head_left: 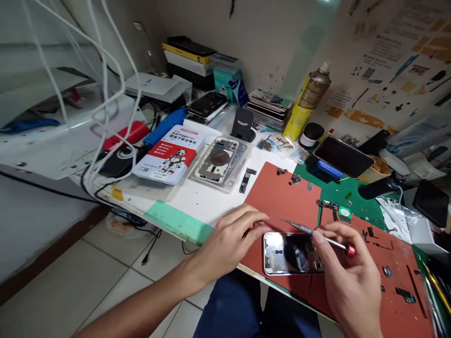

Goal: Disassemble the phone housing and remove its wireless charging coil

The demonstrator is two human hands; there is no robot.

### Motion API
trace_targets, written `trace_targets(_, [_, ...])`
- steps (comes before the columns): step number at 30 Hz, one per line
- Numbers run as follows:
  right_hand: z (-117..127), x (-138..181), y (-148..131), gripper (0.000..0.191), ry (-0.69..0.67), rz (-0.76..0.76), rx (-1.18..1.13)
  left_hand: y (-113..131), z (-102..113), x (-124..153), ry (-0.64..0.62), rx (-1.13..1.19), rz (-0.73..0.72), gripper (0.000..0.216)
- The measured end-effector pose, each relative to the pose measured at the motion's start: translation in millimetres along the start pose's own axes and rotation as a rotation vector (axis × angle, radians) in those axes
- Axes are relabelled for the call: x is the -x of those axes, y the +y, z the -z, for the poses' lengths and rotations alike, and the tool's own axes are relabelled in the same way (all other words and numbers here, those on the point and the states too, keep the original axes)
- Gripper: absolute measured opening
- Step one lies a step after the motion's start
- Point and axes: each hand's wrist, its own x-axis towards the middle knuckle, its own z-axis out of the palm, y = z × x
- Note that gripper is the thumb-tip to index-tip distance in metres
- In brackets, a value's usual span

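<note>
My right hand (348, 267) grips a slim screwdriver (306, 228) with a ribbed silver handle and a red end cap. Its thin tip points left, above the top edge of an opened phone (278, 256). This phone lies flat with its inner parts showing, its right end hidden behind my right hand. My left hand (234, 237) is closed at the phone's upper left corner, thumb and fingers pressed together. Whatever those fingertips may hold is hidden. Both hands are over a reddish-brown mat (282, 197).
Small phone parts (387, 271) are scattered over the mat. A circuit board (246, 180), a bagged phone housing (218, 159) and a battery box (172, 152) lie left. Behind stand a spray can (308, 101) and a propped phone (343, 155). White cables (105, 94) hang at left.
</note>
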Motion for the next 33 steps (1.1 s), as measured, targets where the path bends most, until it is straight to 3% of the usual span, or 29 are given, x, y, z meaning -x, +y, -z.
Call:
trace_targets(3, [8.5,11.2,5.4,0.036,-0.062,-0.110,-0.130,-1.8,1.9,-2.4,-0.027,0.127,0.076,0.009])
trace_targets(8, [9.2,16.1,11.7,0.039,-0.098,-0.194,-0.235,-0.9,5.0,-5.9,-0.081,0.207,0.010,0.007])
trace_targets(15, [19.8,20.7,16.0,0.039,-0.068,-0.114,-0.159,-2.3,1.4,-0.6,-0.114,0.128,-0.155,0.016])
trace_targets(19, [18.3,32.6,4.2,0.038,0.030,-0.139,-0.053,-2.0,0.1,0.8,-0.135,0.055,-0.220,0.015])
trace_targets(28, [2.0,42.2,-14.4,0.039,0.086,-0.210,-0.067,-5.1,0.5,0.9,-0.173,0.046,-0.231,0.016])
trace_targets(33, [3.5,44.0,-13.9,0.037,0.055,-0.162,-0.035,-4.8,0.7,2.1,-0.195,0.046,-0.209,0.018])
